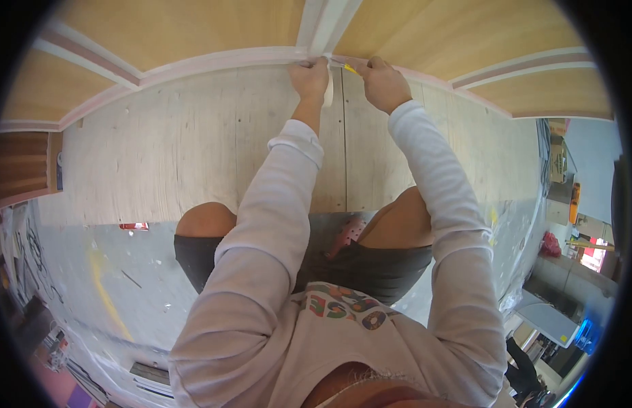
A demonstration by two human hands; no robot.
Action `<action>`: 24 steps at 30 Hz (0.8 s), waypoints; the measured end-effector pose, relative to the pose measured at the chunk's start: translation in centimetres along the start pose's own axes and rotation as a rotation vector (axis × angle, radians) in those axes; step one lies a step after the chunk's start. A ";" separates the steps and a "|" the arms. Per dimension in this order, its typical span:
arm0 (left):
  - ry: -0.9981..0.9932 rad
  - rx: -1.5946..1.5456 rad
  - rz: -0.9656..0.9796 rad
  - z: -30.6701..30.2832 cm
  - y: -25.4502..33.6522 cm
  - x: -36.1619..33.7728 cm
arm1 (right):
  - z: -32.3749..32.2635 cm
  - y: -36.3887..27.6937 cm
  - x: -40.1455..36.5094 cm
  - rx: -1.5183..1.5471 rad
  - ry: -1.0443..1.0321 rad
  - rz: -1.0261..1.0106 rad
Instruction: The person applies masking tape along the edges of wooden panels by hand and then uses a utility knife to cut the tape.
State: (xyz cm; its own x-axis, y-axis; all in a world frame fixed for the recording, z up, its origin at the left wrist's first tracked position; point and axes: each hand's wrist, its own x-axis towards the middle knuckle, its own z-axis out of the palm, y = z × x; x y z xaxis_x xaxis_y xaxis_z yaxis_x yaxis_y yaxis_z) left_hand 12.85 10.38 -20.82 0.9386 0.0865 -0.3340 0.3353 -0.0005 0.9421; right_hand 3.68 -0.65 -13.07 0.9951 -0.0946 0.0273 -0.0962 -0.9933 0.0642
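My left hand (309, 77) is closed in a pinch at the lower rail of the panelled frame. A pale strip of masking tape (328, 94) hangs from its fingers over the wooden board. To the right, my right hand (386, 84) is closed around a yellow utility knife (350, 69). The knife's thin tip points left, toward my left fingertips, at the foot of the white upright (324, 30). Whether the blade touches the tape cannot be made out.
The wooden boards (173, 143) lie between my knees and the frame's yellowish panels (452, 34). A pink clog (348, 233) shows under me on the paint-spotted grey floor (112, 272). Boxes (557, 160) and a red bag (551, 245) are at the right.
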 end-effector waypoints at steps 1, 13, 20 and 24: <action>-0.005 0.003 0.001 0.0 0.0 0.0 | -0.2 -0.1 0.2 0.001 0.000 0.005; 0.027 0.075 0.073 0.4 -0.2 -0.4 | 1.4 0.1 1.2 -0.034 0.110 -0.028; 0.045 0.019 0.130 1.0 -1.1 0.1 | 2.9 0.2 1.7 0.006 0.200 -0.091; 0.029 -0.058 0.058 0.9 -0.3 -0.8 | 2.8 0.3 1.7 0.107 0.154 -0.074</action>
State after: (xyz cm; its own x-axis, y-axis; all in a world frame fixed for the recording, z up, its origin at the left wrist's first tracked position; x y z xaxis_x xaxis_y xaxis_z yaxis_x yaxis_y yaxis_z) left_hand 12.06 9.38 -20.84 0.9532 0.1167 -0.2789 0.2746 0.0518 0.9602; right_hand 5.43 -1.29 -15.80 0.9837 -0.0184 0.1790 -0.0125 -0.9993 -0.0344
